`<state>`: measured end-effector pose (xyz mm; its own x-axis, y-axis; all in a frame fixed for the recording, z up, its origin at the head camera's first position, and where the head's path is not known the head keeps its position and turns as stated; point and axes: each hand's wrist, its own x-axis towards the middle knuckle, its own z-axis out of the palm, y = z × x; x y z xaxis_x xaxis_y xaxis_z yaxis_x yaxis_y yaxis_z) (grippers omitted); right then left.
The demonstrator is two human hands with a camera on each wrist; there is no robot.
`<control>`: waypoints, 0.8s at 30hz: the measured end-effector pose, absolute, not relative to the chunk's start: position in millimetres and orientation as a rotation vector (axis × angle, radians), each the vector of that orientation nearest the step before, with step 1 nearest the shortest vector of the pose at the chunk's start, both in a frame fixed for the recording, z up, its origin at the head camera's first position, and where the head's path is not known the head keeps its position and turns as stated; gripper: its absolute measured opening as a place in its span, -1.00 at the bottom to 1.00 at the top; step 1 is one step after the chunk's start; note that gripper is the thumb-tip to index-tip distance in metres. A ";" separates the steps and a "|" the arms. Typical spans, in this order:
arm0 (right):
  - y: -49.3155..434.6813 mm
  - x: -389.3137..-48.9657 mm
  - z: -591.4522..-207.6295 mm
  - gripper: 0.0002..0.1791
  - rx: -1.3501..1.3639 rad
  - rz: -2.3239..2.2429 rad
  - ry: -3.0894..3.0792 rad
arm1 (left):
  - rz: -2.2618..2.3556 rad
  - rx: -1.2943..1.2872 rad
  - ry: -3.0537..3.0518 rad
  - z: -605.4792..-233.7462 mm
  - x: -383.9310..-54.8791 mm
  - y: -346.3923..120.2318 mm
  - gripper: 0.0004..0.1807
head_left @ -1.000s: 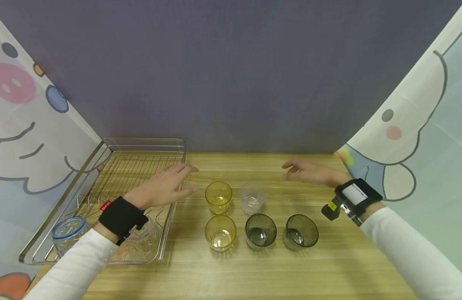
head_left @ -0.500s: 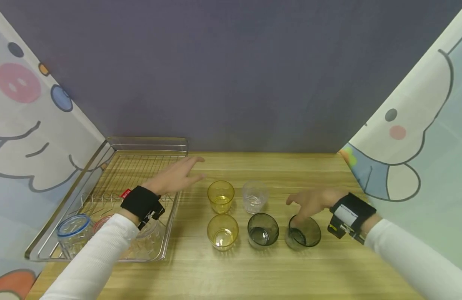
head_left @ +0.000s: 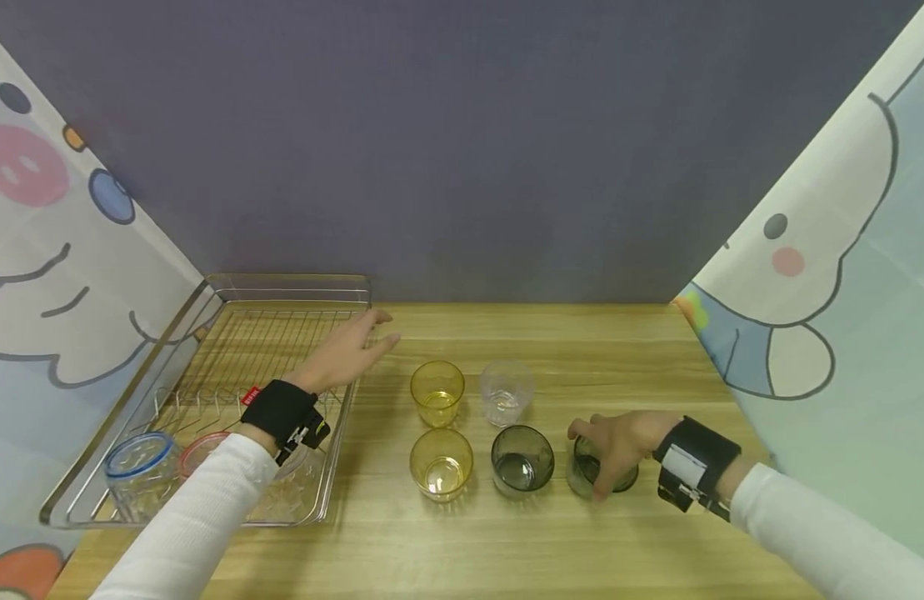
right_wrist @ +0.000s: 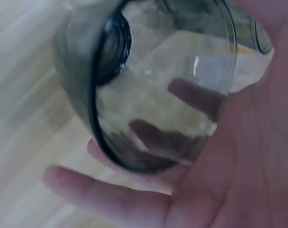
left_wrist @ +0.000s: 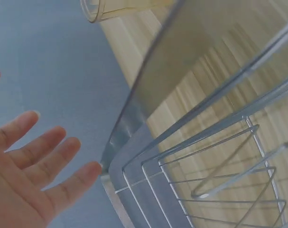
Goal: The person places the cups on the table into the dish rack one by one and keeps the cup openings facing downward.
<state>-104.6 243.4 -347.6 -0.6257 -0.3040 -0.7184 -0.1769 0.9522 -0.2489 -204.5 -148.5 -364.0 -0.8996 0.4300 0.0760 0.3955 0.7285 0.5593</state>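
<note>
On the table's right side, my right hand curls from above round a grey glass tumbler. In the right wrist view, fingers show through the wall of the tumbler, and one finger extends beside it. My left hand is held with spread fingers over the right rim of the wire dish rack, holding nothing. A second grey tumbler stands left of the gripped one. Farther left are two yellow glasses, one behind the other. Behind the second grey tumbler stands a clear glass.
Inside the rack's near end are a blue-rimmed glass, a red-rimmed glass partly behind the left sleeve, and a clear glass. A dark panel closes off the back, with cartoon-printed sheets at both sides.
My right hand has come down and toward me from behind the right grey tumbler, and its fingers now go round it. The left hand has shifted slightly away from me over the rack's edge.
</note>
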 end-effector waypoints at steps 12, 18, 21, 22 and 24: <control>242.0 -93.7 -360.8 -0.22 -0.365 -0.204 2.386 | 1.009 0.557 2.794 -359.1 -202.4 -143.0 -0.34; 242.0 -90.9 -365.5 -0.20 -0.427 -0.126 2.426 | 1.283 0.424 2.603 -354.7 -204.6 -140.5 -0.29; 241.2 -92.6 -365.1 -0.19 -0.447 -0.133 2.419 | 1.378 0.398 2.550 -352.7 -204.7 -144.0 -0.26; 241.1 -93.1 -364.7 -0.20 -0.452 -0.129 2.413 | 1.409 0.383 2.529 -352.5 -205.0 -145.4 -0.25; 241.3 -93.9 -363.3 -0.20 -0.454 -0.116 2.401 | 1.465 0.366 2.480 -352.1 -205.4 -147.3 -0.21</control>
